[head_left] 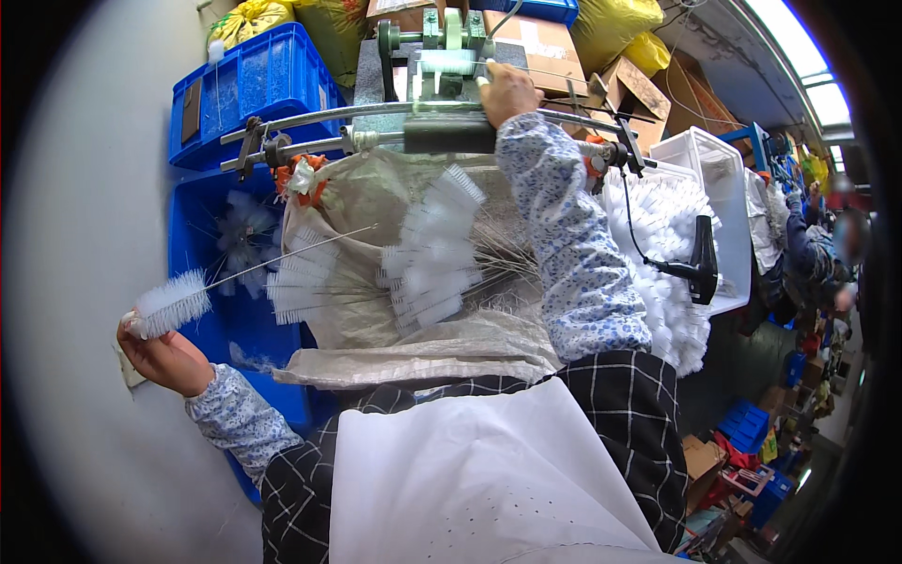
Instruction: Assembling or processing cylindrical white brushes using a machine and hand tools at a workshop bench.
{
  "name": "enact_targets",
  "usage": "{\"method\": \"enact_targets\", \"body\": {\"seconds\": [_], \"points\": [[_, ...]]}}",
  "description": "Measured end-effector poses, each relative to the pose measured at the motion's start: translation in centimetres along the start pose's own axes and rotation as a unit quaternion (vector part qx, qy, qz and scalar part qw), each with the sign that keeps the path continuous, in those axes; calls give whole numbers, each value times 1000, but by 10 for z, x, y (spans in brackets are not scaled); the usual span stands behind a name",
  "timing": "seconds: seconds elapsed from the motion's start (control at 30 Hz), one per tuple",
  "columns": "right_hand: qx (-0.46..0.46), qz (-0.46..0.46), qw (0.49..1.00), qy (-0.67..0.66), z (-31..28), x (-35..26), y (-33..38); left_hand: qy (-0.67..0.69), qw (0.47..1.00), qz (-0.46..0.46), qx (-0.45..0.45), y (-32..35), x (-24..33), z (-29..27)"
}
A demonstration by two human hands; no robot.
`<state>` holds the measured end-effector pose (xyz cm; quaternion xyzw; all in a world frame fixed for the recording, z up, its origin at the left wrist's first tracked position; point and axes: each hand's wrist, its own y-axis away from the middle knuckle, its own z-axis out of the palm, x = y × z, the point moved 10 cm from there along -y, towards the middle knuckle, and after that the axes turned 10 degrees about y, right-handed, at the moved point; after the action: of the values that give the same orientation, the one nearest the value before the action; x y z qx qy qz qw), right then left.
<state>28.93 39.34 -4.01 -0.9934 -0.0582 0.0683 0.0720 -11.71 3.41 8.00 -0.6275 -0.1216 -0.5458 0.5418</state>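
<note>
My left hand (164, 355) is out at the far left, its fingers closed round the bristle end of a white wire brush (177, 303). The brush's thin wire stem points up and to the right. At the top, my right hand (510, 92) reaches to a small green machine (453, 38) and pinches at the end of another white brush (445, 62) lying across it. That brush's wire runs off to the right past my fingers. Fanned on the sacking (362, 197) before me are several white brushes (432, 249) with their stems crossing.
Metal rails (310, 122) cross in front of the machine. Blue bins (249, 89) stand at left, one with brushes in it. At right, a white bin (728, 188) holds many brushes, with a black hair dryer (700, 263) over them. Cardboard boxes (545, 47) are stacked behind; a person works far right.
</note>
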Motion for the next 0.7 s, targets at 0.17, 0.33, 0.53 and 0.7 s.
{"method": "enact_targets", "body": {"seconds": [0.17, 0.33, 0.53, 0.7], "points": [[14, -14, 1000, 6, 5, -38, -3, 26, 1000, -5, 7, 4, 0, 23], [4, -22, 1000, 14, 1, -24, -1, 23, 1000, -7, 14, 3, 2, 30], [-17, -8, 999, 30, 3, 38, -4, 19, 999, -16, 32, 6, -2, 23], [-86, 48, 979, 176, -15, 101, -21, 130, 984, -91, -75, 18, -40, 83]]}}
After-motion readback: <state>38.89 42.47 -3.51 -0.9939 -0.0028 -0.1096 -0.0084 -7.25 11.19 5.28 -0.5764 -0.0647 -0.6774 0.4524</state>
